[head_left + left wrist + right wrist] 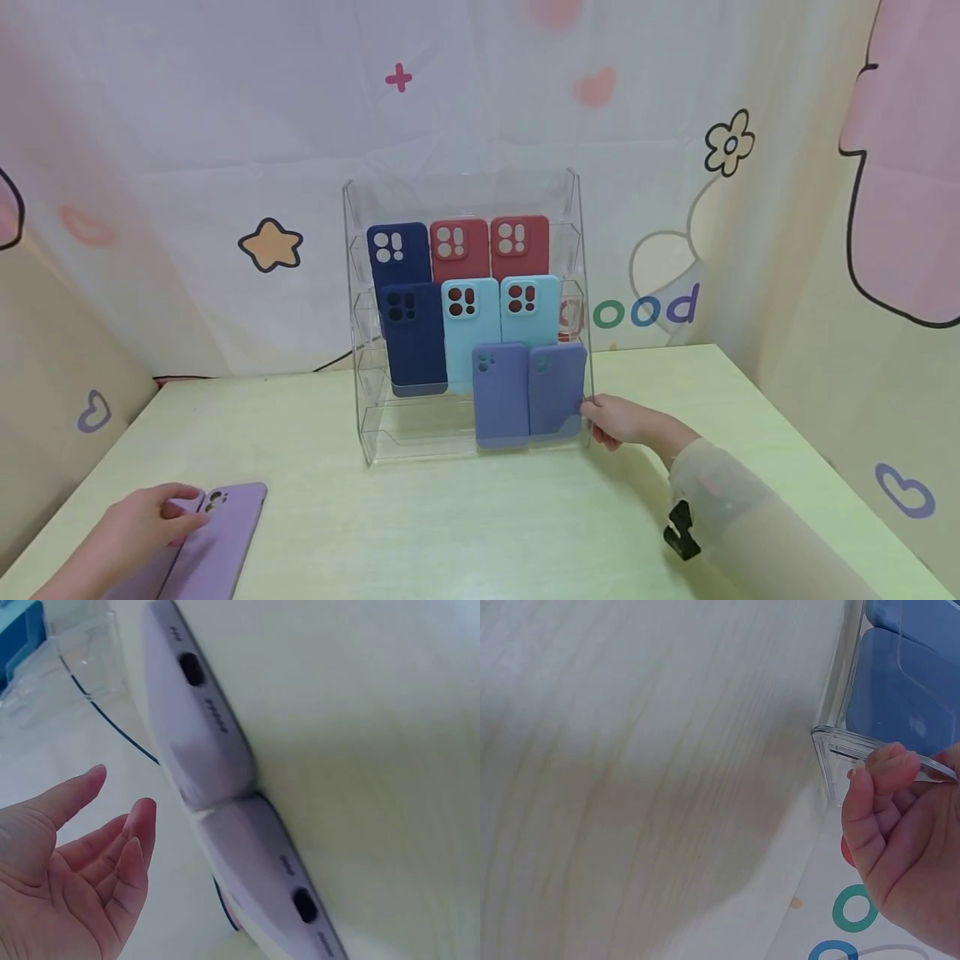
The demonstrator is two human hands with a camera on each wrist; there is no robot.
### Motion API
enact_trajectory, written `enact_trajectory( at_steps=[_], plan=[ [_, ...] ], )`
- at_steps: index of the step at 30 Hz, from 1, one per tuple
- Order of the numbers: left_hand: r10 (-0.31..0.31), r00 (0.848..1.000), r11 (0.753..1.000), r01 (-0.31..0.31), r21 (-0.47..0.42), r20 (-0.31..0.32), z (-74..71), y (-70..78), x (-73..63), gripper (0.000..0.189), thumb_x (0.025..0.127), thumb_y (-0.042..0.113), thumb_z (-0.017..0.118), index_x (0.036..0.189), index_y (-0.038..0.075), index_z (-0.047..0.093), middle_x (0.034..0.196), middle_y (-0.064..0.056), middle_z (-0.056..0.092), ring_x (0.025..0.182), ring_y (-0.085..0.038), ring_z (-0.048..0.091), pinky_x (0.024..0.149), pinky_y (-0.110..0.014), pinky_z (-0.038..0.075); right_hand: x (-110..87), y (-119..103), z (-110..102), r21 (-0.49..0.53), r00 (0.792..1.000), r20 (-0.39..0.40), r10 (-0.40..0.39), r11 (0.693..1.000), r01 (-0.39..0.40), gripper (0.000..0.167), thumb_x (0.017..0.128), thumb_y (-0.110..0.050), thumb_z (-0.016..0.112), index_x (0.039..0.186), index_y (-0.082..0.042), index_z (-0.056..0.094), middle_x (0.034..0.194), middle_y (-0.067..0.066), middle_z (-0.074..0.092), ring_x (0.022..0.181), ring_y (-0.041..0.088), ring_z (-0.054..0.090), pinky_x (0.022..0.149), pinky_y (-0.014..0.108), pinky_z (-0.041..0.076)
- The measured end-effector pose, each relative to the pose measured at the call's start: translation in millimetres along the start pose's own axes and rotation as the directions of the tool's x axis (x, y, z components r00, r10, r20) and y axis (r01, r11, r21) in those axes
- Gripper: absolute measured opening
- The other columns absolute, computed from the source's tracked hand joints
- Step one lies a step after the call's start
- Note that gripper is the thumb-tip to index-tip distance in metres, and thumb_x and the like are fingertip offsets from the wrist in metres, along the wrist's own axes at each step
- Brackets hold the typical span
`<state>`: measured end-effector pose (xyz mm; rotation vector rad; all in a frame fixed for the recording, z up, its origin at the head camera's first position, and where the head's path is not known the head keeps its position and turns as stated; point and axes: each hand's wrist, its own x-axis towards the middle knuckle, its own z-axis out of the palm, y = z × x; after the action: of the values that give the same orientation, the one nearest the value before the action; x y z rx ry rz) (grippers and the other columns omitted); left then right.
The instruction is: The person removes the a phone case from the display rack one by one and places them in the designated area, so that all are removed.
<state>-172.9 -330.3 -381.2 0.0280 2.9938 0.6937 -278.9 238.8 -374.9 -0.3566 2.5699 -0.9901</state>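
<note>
My right hand (618, 419) grips the right side edge of a clear tiered display rack (461, 196), low down. In the right wrist view its fingers (866, 825) curl at the rack's transparent edge. Beside it, two blue-violet phone cases (501, 396) stand in the lowest tier, toward the right. My left hand (142, 529) hovers at two light purple phone cases (225, 542) lying side by side on the table. Its thumb and fingers are apart in the left wrist view, holding nothing; there the case ends (202, 735) face the camera.
Higher tiers hold dark blue cases (416, 342), red cases (519, 250) and light blue cases (471, 333). The rack stands on a pale wooden table (360, 533). A printed curtain (225, 150) hangs behind the table and along both sides.
</note>
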Motion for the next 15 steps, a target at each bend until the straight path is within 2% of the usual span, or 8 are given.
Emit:
enact_trajectory(
  at_steps=[3, 8, 12, 15],
  plan=[
    [0.018, 1.000, 0.999, -0.018, -0.026, -0.007, 0.6, 9.6, -1.2, 0.048, 0.084, 0.028, 0.068, 0.114, -0.008, 0.057, 0.085, -0.004, 0.066, 0.070, -0.013, 0.058, 0.063, -0.032, 0.044, 0.1, 0, 0, -0.004, 1.000, -0.002, 0.005, 1.000, -0.005, 0.039, 0.096, -0.017, 0.026, 0.067, -0.002, 0.048, 0.055, 0.001, 0.042, 0.049, 0.014, 0.040, 0.057, 0.029, 0.037],
    [0.056, 0.998, 0.991, -0.054, -0.120, 0.009, 5.4, 28.3, -1.9, 0.046, 0.087, 0.025, 0.065, 0.119, -0.007, 0.055, 0.088, -0.004, 0.067, 0.071, -0.013, 0.061, 0.062, -0.030, 0.045, 0.1, 0, 0, -0.004, 1.000, -0.006, 0.023, 1.000, -0.023, 0.038, 0.096, -0.017, 0.026, 0.071, -0.001, 0.049, 0.057, 0.002, 0.043, 0.051, 0.014, 0.041, 0.057, 0.028, 0.038],
    [0.100, 0.994, 0.968, -0.088, -0.233, 0.039, 12.3, 44.2, 0.7, 0.046, 0.088, 0.023, 0.064, 0.121, -0.007, 0.054, 0.095, -0.006, 0.066, 0.077, -0.015, 0.062, 0.061, -0.028, 0.048, -1.0, 0, 0, 0.001, 1.000, -0.005, 0.013, 1.000, -0.013, 0.038, 0.096, -0.017, 0.026, 0.070, -0.001, 0.049, 0.056, 0.002, 0.042, 0.051, 0.014, 0.040, 0.058, 0.029, 0.037],
    [0.130, 0.990, 0.942, -0.109, -0.317, 0.047, 16.9, 56.9, 5.5, 0.047, 0.088, 0.023, 0.065, 0.122, -0.006, 0.054, 0.098, -0.007, 0.064, 0.083, -0.018, 0.062, 0.065, -0.029, 0.049, -0.5, -2, 0, -0.006, 1.000, -0.010, 0.002, 1.000, -0.002, 0.039, 0.097, -0.017, 0.026, 0.068, -0.002, 0.048, 0.054, 0.001, 0.041, 0.050, 0.014, 0.040, 0.058, 0.029, 0.038]
  ],
)
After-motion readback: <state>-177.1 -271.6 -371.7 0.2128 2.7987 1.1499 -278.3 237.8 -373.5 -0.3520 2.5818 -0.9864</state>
